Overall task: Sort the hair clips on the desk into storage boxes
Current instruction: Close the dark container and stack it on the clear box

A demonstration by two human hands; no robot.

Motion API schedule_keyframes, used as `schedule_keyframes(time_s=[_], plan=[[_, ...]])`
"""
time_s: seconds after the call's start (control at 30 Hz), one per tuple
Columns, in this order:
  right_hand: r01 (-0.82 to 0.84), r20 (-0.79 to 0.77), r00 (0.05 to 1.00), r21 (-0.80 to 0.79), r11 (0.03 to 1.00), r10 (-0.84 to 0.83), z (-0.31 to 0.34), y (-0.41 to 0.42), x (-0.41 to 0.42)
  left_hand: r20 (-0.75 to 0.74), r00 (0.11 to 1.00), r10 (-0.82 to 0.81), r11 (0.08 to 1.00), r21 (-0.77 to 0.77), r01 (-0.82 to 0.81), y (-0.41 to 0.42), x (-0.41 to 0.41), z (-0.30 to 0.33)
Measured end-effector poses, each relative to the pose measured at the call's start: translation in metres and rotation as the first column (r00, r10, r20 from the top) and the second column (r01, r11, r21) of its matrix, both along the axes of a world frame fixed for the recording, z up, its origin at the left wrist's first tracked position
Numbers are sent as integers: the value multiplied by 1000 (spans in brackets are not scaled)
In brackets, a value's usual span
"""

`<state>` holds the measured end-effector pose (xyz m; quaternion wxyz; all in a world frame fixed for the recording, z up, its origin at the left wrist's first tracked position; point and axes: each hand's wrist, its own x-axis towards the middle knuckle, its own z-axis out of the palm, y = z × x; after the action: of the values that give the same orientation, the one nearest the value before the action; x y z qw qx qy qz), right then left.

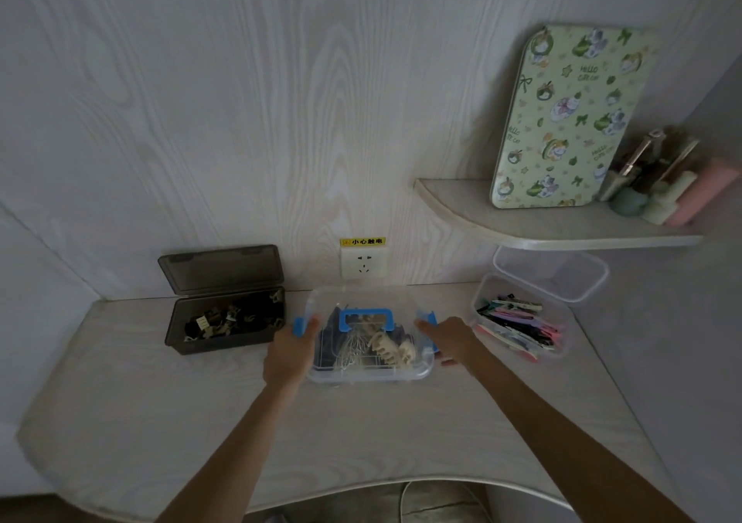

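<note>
A clear storage box (369, 362) with a blue handle (366, 319) is gripped at both ends at the centre of the frame, its lid seemingly in place over large claw clips (391, 348). The left hand (290, 352) is wrapped against the box's left end, the thumb resting on the blue latch (299, 325); the right hand (447, 340) is pressed to the right end, fingers reaching toward the second latch (427, 317). Whether either latch is fully snapped cannot be told. To the left of centre, a dark smoky box (225, 324) is seen open, small dark clips (229, 318) heaped inside. At the right, a clear container (522, 322) is shown filled with flat pastel clips (518, 322), its lid (552, 275) lying just behind under a corner shelf (554, 225). No loose clips are seen on the bare desk (321, 442). The sorting itself is judged complete; only the closing of the boxes appears left.
</note>
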<state>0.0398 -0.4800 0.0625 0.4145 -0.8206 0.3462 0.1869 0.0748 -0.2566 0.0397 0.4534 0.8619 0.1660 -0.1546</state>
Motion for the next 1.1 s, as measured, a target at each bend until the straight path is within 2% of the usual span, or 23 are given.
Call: schedule_keyframes(time_s=[0.07,0.1,0.23,0.3,0.4,0.57,0.7,0.9,1.1], plan=[[-155,4,987,-234,960,161,3,4,0,-43,998,-41,998,50,44,0,3,3],[-206,-15,977,-286,936,210,6,7,-1,-59,995,-78,994,70,83,1,6,5],[-318,-71,947,-332,888,313,15,14,-8,-95,959,-268,924,258,283,0,7,20],[-346,-69,936,-371,862,346,19,16,-11,-67,949,-308,866,394,309,-2,1,26],[-350,-64,932,-423,836,357,20,20,-12,2,943,-334,830,474,293,-4,-8,29],[-349,-48,926,-492,797,375,16,22,-14,75,928,-366,835,466,292,-2,-11,24],[-328,8,928,-460,825,373,8,16,-7,90,923,-373,832,472,291,3,-2,23],[-219,210,922,-409,886,325,6,23,22,167,939,-300,882,424,206,9,25,26],[-200,246,916,-409,891,318,4,28,33,192,946,-262,867,478,143,16,35,22]])
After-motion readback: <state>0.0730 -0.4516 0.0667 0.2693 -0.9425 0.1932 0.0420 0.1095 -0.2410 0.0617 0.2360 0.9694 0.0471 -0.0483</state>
